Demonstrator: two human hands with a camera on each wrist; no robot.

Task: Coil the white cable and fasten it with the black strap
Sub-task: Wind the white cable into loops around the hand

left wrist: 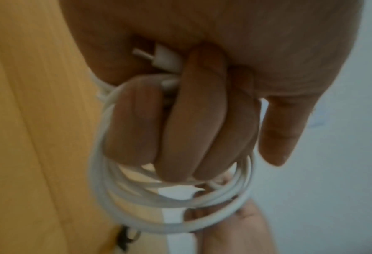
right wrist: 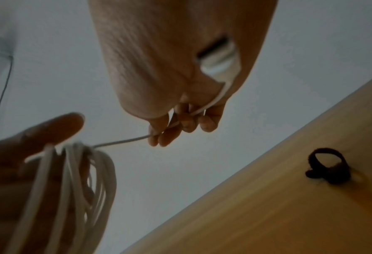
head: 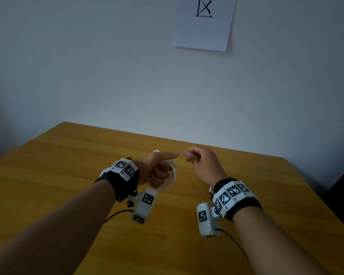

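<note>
My left hand is held above the wooden table, its lower fingers curled round several loops of the white cable and its index finger stretched toward the right. In the left wrist view the coil wraps the curled fingers, with a white plug tucked in the palm. My right hand pinches the cable's free end, and the other white plug lies in its palm. The black strap, curled into a loop, lies on the table in the right wrist view; the head view does not show it.
A pale wall rises behind the table's far edge, with a sheet of paper taped to it. Black leads run from the wrist cameras across the table toward me. A dark piece of furniture stands at the far right.
</note>
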